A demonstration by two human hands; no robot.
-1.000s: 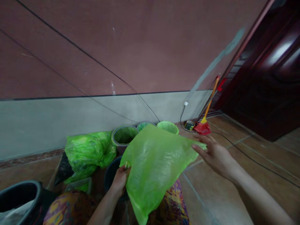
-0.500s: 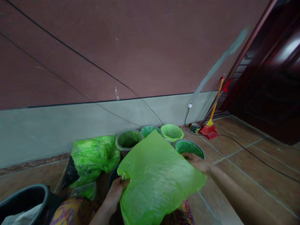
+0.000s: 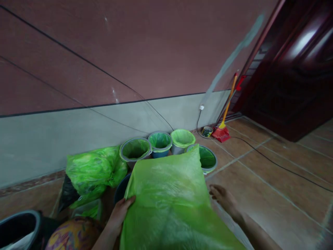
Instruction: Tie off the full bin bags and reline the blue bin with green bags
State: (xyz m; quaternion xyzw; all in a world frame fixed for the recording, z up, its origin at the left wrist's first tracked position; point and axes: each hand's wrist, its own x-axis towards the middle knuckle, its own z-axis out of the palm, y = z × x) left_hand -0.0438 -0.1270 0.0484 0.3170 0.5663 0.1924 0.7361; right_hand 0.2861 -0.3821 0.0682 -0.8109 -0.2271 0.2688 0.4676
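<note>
A large green plastic bag (image 3: pixel 169 201) is spread out in front of me, its lower part falling toward me. My left hand (image 3: pixel 119 213) grips its left edge with closed fingers. My right hand (image 3: pixel 225 199) is at the bag's right edge with fingers bent against the plastic. A dark bucket (image 3: pixel 120 189) shows partly under the bag's left corner. Beyond the bag stand several small bins lined with green bags: a grey one (image 3: pixel 135 150), a blue one (image 3: pixel 160 143), a light one (image 3: pixel 182 139) and one to the right (image 3: pixel 208 160).
A stuffed green bag (image 3: pixel 91 170) lies at the left by the wall. A black bin (image 3: pixel 15 225) is at the lower left. A red dustpan with a yellow handle (image 3: pixel 221 133), a tin (image 3: pixel 207 131) and a floor cable (image 3: pixel 273 163) lie at the right, near a dark door (image 3: pixel 291 86).
The bag has come down and flatter toward me, uncovering the lined bins behind it. My right hand has moved down and nearer, from the bag's far corner to its right edge.
</note>
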